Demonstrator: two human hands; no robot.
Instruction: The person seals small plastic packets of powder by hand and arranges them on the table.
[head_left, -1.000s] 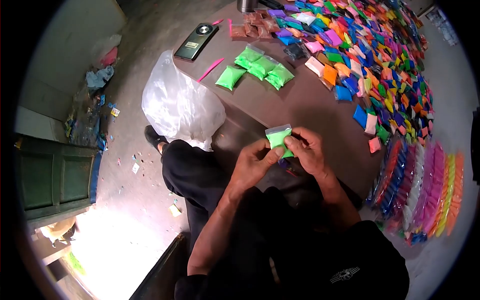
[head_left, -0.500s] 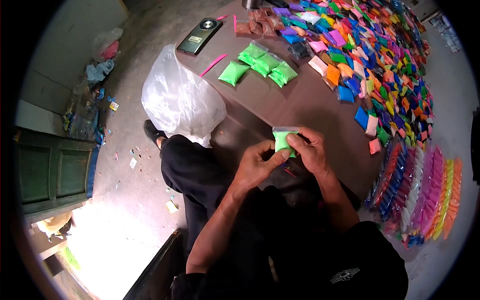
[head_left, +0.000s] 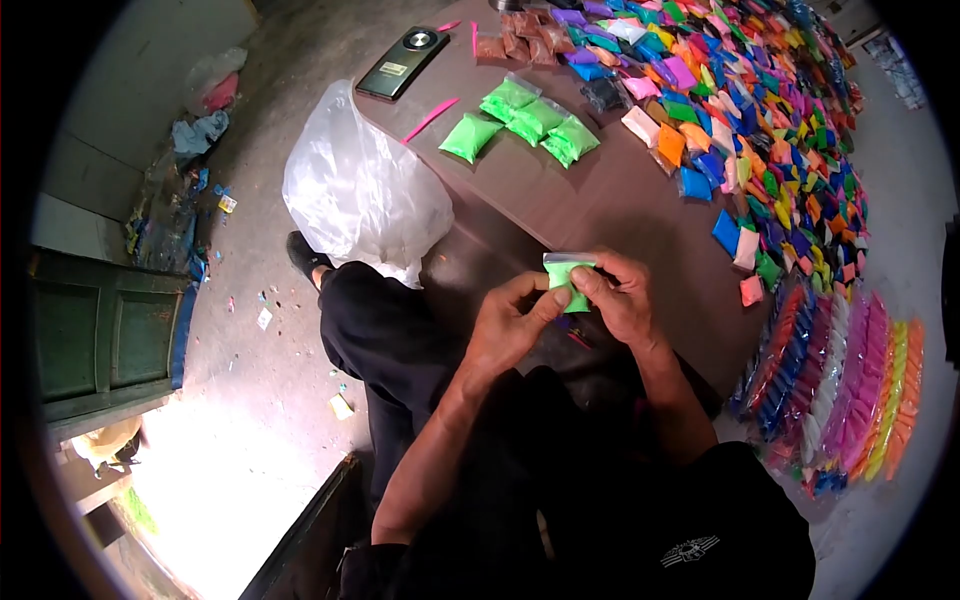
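Note:
Between my two hands, just past the table's near edge and over my lap, is a small clear bag of bright green filling. My left hand pinches its left side between thumb and fingers. On the right side and top corner, my right hand has its thumb pressed on the front, with the fingers behind. The clear top strip of the bag stands upright above the green. Farther off on the table lie a single green bag and a cluster of similar green bags.
A big pile of small colourful bags covers the table's far right. A phone and a pink strip lie near its left edge. A white plastic bag stands beside the table. Bundled coloured packets sit at right.
My left hand has shifted slightly, its fingers now closer around the green bag's left side. Both hands still hold the bag in nearly the same place.

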